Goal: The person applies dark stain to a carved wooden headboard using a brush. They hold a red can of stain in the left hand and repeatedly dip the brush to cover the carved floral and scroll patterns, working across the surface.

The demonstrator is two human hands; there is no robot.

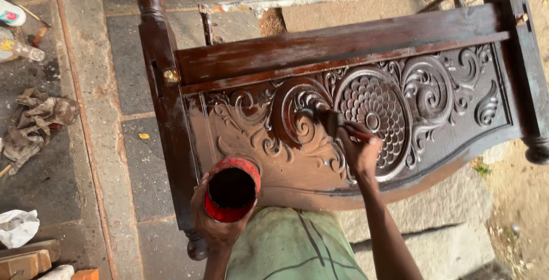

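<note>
Carved wooden headboard [400, 103] lies tilted across the stone floor [103, 143], dark stain wet. Right hand [359, 153], arm extended, grip clenched on brush [334, 123] touching central scrollwork. Left hand [214, 223] cups red tin [231, 188], upright, near body.

Stone-slab floor [143, 166] w/ pale mortar joints runs down the left side. Crumpled dirty rag [35, 121] at 9 o'clock. White plastic bag [17, 227] at 8 o'clock, wood offcuts [26, 260] just below it. Bottle [17, 48] lying near 10 o'clock. Small yellow scrap [143, 136] on the slab. Whitish metal frame [326, 0] at 12 o'clock. Rough grey stone blocks [434, 217] at 5 o'clock, sandy ground [523, 194] beside them.
</note>
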